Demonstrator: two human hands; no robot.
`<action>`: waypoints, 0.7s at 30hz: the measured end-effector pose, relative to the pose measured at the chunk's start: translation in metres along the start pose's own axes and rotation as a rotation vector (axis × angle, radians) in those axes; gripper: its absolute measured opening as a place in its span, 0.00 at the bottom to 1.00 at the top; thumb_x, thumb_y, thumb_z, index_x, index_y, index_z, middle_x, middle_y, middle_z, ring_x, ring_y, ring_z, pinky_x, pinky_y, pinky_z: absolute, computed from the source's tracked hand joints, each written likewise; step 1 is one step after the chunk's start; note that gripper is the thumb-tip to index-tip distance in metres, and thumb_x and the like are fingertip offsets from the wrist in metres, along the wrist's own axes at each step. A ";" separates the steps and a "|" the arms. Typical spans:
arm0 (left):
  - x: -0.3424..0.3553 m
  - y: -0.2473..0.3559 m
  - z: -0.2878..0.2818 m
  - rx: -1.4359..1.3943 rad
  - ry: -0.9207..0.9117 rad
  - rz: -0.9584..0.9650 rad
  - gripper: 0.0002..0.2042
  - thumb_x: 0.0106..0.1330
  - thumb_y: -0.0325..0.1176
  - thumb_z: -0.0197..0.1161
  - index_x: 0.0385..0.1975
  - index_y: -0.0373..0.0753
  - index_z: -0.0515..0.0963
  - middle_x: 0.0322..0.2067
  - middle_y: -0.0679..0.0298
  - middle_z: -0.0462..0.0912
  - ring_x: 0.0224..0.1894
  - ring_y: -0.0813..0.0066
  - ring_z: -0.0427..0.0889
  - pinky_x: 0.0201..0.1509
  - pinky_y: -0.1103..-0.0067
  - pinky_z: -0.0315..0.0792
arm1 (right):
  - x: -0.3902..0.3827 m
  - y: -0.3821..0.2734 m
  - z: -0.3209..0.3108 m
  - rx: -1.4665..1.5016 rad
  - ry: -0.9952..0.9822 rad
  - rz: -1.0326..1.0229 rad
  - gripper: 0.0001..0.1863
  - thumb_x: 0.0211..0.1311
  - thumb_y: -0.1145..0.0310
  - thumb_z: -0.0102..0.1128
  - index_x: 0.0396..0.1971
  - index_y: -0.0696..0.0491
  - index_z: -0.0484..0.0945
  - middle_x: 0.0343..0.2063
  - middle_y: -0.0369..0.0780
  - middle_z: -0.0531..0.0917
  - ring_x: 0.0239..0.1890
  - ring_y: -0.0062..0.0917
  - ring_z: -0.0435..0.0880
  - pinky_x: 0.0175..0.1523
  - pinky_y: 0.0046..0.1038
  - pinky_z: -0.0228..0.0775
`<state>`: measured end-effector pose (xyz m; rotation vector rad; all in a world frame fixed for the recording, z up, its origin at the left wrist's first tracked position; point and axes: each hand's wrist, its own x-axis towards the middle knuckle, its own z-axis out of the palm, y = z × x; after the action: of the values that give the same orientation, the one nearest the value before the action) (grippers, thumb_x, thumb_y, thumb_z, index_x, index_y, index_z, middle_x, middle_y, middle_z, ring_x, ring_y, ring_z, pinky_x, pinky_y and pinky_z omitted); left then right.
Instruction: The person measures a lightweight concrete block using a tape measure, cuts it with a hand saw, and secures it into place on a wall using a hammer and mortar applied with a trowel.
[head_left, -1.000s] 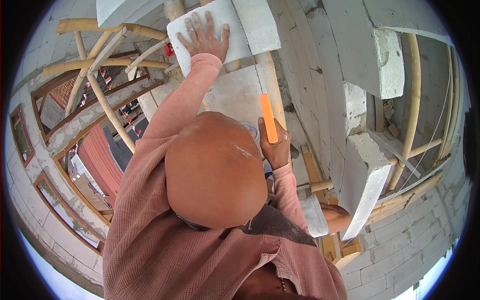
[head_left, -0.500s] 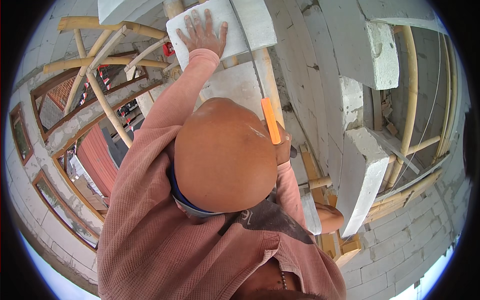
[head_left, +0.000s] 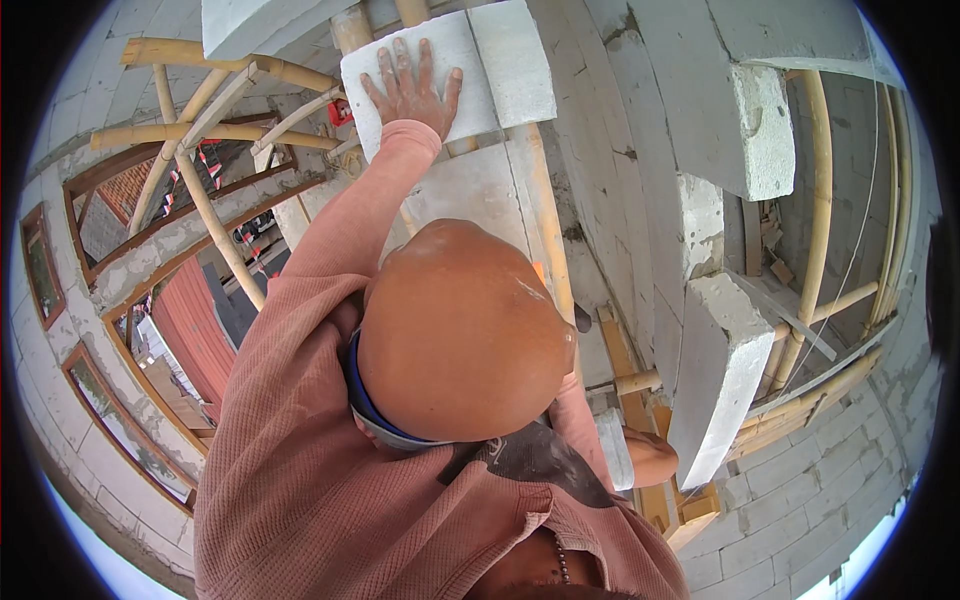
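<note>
My left hand [head_left: 409,88] lies flat, fingers spread, on a white aerated concrete block [head_left: 470,115] at the top. A dark, narrow cut line crosses the block to the right of this hand. My right hand [head_left: 569,352] is almost wholly hidden behind my bent bare knee [head_left: 465,335]; only a sliver shows at the knee's right edge. It is closed on a handsaw [head_left: 539,271], whose orange handle peeps out beside the knee. The thin blade runs up from there towards the cut in the block.
Bamboo poles [head_left: 205,205] form scaffolding at the left, by window openings in a block wall. Bamboo also supports the block. To the right, a grey block wall [head_left: 640,190] has stepped white blocks [head_left: 725,375]. Wooden planks [head_left: 655,500] lie low at the right, beside my other leg.
My right hand has drawn the saw back towards me, so its orange handle has slid mostly behind the knee. My left hand stays on the block. The view has shifted slightly.
</note>
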<state>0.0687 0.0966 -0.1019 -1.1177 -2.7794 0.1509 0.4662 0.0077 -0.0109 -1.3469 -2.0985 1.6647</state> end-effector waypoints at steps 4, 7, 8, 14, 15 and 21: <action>0.000 0.011 -0.011 0.026 -0.046 0.008 0.35 0.76 0.64 0.36 0.79 0.56 0.50 0.79 0.60 0.47 0.81 0.57 0.41 0.79 0.45 0.33 | -0.038 0.006 -0.017 -0.121 -0.006 0.036 0.09 0.68 0.66 0.62 0.42 0.54 0.82 0.32 0.48 0.86 0.31 0.45 0.87 0.36 0.38 0.78; 0.004 0.017 -0.009 0.012 -0.027 0.018 0.35 0.76 0.64 0.36 0.79 0.56 0.51 0.79 0.60 0.47 0.81 0.57 0.41 0.79 0.45 0.34 | 0.088 -0.051 -0.002 -0.009 0.003 0.107 0.11 0.70 0.63 0.62 0.33 0.56 0.80 0.27 0.50 0.84 0.29 0.49 0.83 0.33 0.40 0.74; 0.005 0.018 -0.004 0.003 -0.023 0.028 0.35 0.76 0.64 0.36 0.79 0.56 0.51 0.79 0.60 0.48 0.81 0.57 0.42 0.79 0.45 0.34 | 0.120 -0.060 -0.002 0.011 0.050 0.088 0.12 0.70 0.63 0.62 0.32 0.57 0.79 0.27 0.50 0.83 0.28 0.50 0.82 0.32 0.41 0.73; 0.013 0.007 -0.003 0.008 0.008 -0.019 0.35 0.76 0.64 0.36 0.79 0.54 0.51 0.79 0.59 0.49 0.81 0.54 0.43 0.79 0.44 0.35 | 0.000 0.005 0.010 0.094 0.133 0.008 0.09 0.69 0.66 0.62 0.37 0.57 0.81 0.28 0.49 0.84 0.30 0.50 0.84 0.33 0.39 0.76; 0.007 0.007 -0.001 0.022 -0.032 -0.026 0.35 0.77 0.64 0.36 0.79 0.54 0.51 0.79 0.58 0.49 0.81 0.54 0.43 0.79 0.43 0.35 | -0.035 0.013 -0.013 0.006 0.049 0.027 0.09 0.69 0.67 0.62 0.39 0.57 0.81 0.29 0.49 0.85 0.31 0.50 0.85 0.35 0.39 0.77; 0.017 0.015 -0.002 -0.040 0.018 0.009 0.35 0.76 0.64 0.36 0.79 0.54 0.50 0.79 0.58 0.49 0.81 0.54 0.43 0.78 0.43 0.33 | 0.094 -0.007 -0.009 -0.089 -0.014 0.035 0.09 0.69 0.65 0.62 0.38 0.57 0.80 0.30 0.51 0.84 0.32 0.53 0.83 0.35 0.41 0.76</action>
<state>0.0670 0.1193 -0.1006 -1.1347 -2.7735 0.0867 0.4123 0.0805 -0.0384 -1.4088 -2.1941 1.6160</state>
